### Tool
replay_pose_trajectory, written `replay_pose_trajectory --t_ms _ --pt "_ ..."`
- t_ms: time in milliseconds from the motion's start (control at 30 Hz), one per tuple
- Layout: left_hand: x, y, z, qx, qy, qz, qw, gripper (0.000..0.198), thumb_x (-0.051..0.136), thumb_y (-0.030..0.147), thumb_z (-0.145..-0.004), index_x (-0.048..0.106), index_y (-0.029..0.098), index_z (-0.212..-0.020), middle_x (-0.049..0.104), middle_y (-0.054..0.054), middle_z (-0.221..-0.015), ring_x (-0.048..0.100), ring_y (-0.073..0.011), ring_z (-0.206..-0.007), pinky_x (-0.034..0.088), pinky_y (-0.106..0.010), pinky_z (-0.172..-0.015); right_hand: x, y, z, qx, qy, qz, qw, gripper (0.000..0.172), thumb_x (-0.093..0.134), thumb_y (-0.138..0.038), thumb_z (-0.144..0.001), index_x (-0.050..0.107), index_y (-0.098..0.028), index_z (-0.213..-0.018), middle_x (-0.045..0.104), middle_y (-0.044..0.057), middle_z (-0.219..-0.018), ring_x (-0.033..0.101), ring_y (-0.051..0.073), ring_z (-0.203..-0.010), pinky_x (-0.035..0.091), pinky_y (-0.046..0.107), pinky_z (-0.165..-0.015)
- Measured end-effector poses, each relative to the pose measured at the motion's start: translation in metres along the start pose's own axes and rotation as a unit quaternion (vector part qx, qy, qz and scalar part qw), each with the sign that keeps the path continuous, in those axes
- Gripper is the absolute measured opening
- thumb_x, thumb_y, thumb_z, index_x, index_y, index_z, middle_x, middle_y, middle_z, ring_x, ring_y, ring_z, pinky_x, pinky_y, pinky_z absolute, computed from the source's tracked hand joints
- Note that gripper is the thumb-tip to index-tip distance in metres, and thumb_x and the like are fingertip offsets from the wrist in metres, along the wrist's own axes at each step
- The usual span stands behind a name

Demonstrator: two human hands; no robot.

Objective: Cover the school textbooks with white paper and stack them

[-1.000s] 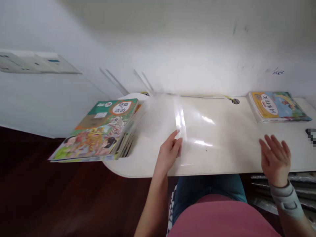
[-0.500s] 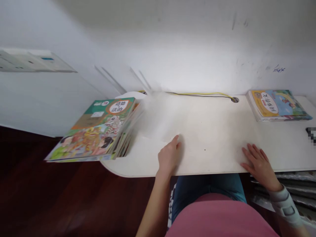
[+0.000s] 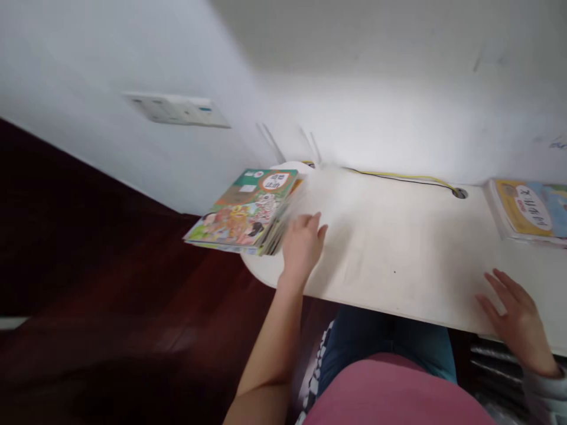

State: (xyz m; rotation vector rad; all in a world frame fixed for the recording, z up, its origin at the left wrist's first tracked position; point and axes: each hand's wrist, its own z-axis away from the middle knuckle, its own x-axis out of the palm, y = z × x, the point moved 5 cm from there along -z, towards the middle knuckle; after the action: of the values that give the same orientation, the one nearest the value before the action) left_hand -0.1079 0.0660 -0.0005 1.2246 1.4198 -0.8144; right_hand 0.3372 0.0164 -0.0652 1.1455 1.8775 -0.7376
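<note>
My left hand (image 3: 303, 247) is just right of a stack of books (image 3: 248, 203), its fingers loosely bent and thumb apart, holding nothing that I can see. A green picture-cover book tops that stack, which juts over the rounded left end of the white desk (image 3: 376, 254). Whether my fingertips touch the desk, I cannot tell. My right hand (image 3: 516, 310) hovers at or over the desk's front edge at the right, fingers spread. Beyond it, toward the wall, lies a second stack of books (image 3: 527, 209) with a yellow and blue cover, cut off by the frame.
A yellow cable (image 3: 411, 176) and a black one run along the wall into a round desk hole (image 3: 460, 193). Thin white rods (image 3: 271, 141) rise behind the left stack, near a blurred white shape. A socket panel (image 3: 177, 110) is on the left wall.
The view has swung left, so the desk things sit further right in the picture. My left hand has moved left, close to the green-topped stack, and its fingers have loosened.
</note>
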Motion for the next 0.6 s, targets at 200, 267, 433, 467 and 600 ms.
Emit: replay_pose_trajectory --t_ms 200,267,433,467,600 --pt "-0.006 -0.094 -0.04 -0.161 0.021 -0.072 0.984 0.057 0.036 0.032 -0.091 0.036 0.003 -0.14 0.032 -0.027 -0.147 0.029 -0.0401 -0.136 0.029 -0.056 -0.105 0.001 0.032 -0.018 0.025 0.082 0.029 0.996 0.032 0.056 -0.032 -0.086 0.063 -0.015 -0.113 0.067 0.015 -0.111 0.066 0.029 -0.097 0.051 0.04 -0.09" --pt "0.008 -0.109 -0.041 -0.162 -0.047 -0.078 0.983 0.062 0.036 0.038 -0.091 0.033 0.001 -0.141 0.033 -0.029 -0.146 0.031 -0.0421 -0.135 0.03 -0.057 -0.103 0.004 0.038 -0.02 0.034 0.09 0.028 0.995 0.033 0.055 -0.033 -0.086 0.063 -0.017 -0.115 0.068 0.014 -0.109 0.066 0.03 -0.096 0.052 0.041 -0.089" --pt "0.02 -0.113 -0.033 -0.136 -0.097 -0.123 0.978 0.061 0.031 0.034 -0.093 0.026 0.003 -0.145 0.029 -0.027 -0.149 0.03 -0.0429 -0.135 0.03 -0.056 -0.103 0.013 0.048 -0.017 0.078 0.101 0.006 0.992 0.04 0.055 -0.033 -0.085 0.058 -0.028 -0.125 0.068 0.011 -0.112 0.066 0.032 -0.097 0.052 0.043 -0.089" --pt "0.019 -0.112 -0.032 -0.131 -0.103 -0.127 0.978 0.059 0.03 0.031 -0.093 0.026 0.003 -0.145 0.029 -0.027 -0.149 0.031 -0.042 -0.135 0.031 -0.055 -0.102 0.014 0.049 -0.016 0.09 0.107 0.004 0.99 0.042 0.055 -0.033 -0.085 0.058 -0.03 -0.126 0.068 0.01 -0.112 0.066 0.032 -0.097 0.053 0.043 -0.089" --pt "0.01 -0.109 -0.034 -0.108 -0.124 -0.119 0.979 0.054 0.03 0.028 -0.092 0.035 0.004 -0.14 0.042 -0.028 -0.139 0.044 -0.0375 -0.126 0.04 -0.049 -0.095 0.013 0.052 -0.013 0.154 0.111 -0.003 0.982 0.041 0.052 -0.038 -0.085 0.058 -0.033 -0.126 0.07 0.01 -0.108 0.067 0.032 -0.095 0.055 0.045 -0.082"
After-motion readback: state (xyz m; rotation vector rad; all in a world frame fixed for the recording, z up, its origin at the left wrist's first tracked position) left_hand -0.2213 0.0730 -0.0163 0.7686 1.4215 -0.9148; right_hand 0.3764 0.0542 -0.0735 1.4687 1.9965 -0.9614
